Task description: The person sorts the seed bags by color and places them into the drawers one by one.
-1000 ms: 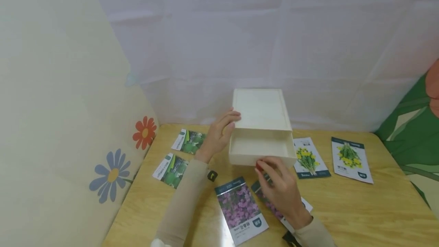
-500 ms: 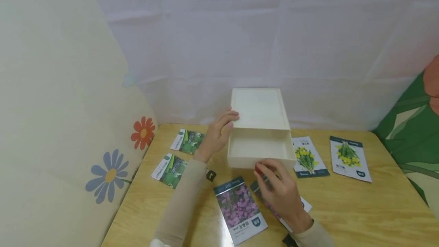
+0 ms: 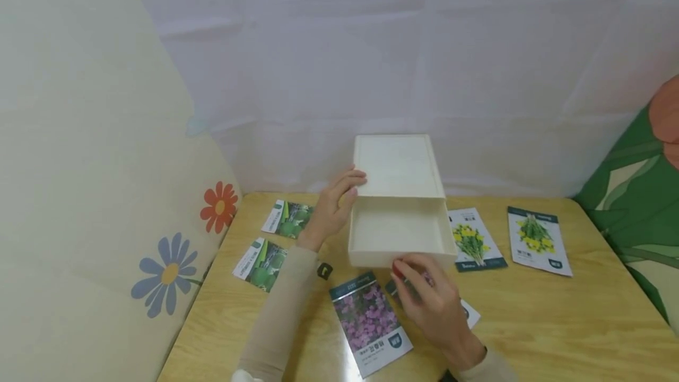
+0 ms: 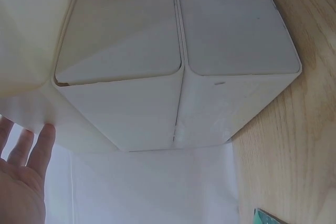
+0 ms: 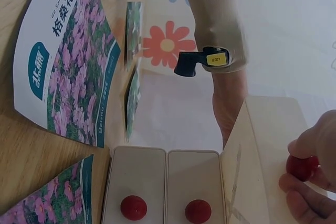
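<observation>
A white drawer cabinet (image 3: 398, 164) stands at the back of the table, its top drawer (image 3: 371, 258) pulled out toward me. My right hand (image 3: 432, 305) pinches the red round knob (image 5: 302, 167) of that drawer between thumb and fingers. On the cabinet's left side rests my left hand (image 3: 331, 208), fingertips at the top edge; the left wrist view shows its fingers (image 4: 41, 150) fairly straight against the side wall. Two lower drawers, a middle drawer (image 5: 194, 177) and a bottom drawer (image 5: 139, 174), are shut, each with a red knob.
Seed packets lie around: a purple-flower packet (image 3: 371, 323) in front, another (image 5: 58, 195) partly under my right hand, two green packets (image 3: 267, 264) at left, and two yellow-flower packets (image 3: 472, 240) (image 3: 540, 240) at right. A pale cloth (image 3: 318, 75) hangs behind the table.
The top drawer has come further out toward me, with my right hand on its knob moving nearer. My left hand has stayed on the cabinet's side. The view has shifted slightly.
</observation>
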A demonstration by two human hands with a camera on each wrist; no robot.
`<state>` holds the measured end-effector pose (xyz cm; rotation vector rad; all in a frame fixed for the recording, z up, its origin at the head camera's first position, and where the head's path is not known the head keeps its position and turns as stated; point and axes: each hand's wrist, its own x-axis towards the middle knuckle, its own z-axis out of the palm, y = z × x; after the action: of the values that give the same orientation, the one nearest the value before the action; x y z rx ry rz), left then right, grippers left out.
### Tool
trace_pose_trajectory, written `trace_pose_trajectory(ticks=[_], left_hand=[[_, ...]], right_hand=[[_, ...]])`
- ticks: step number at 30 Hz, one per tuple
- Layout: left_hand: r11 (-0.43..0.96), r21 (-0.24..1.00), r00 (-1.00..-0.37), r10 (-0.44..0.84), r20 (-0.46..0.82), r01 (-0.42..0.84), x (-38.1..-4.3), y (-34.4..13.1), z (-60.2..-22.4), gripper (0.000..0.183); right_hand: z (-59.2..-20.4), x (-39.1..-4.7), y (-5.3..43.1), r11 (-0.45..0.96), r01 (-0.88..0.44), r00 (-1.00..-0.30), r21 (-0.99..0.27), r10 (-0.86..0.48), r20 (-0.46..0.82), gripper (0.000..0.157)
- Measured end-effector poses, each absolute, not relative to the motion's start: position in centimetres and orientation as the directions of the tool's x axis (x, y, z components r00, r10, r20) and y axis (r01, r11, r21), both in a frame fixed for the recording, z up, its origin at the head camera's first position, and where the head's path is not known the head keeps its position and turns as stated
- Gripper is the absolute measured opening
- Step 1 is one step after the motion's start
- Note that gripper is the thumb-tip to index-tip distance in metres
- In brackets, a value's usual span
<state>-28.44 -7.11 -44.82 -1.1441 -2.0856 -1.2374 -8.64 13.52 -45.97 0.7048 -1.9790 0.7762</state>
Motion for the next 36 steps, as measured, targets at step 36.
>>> trace_pose_trajectory(ticks=[36], left_hand=[[0.255,0.487,-0.549,0.435,0.714,0.836,-28.2,-7.2,-44.6,0.035]], right_hand=[[-46.8,-7.1,13.5,0.672,-0.691,-0.503,-0.268,-0.180,0.845,0.037]])
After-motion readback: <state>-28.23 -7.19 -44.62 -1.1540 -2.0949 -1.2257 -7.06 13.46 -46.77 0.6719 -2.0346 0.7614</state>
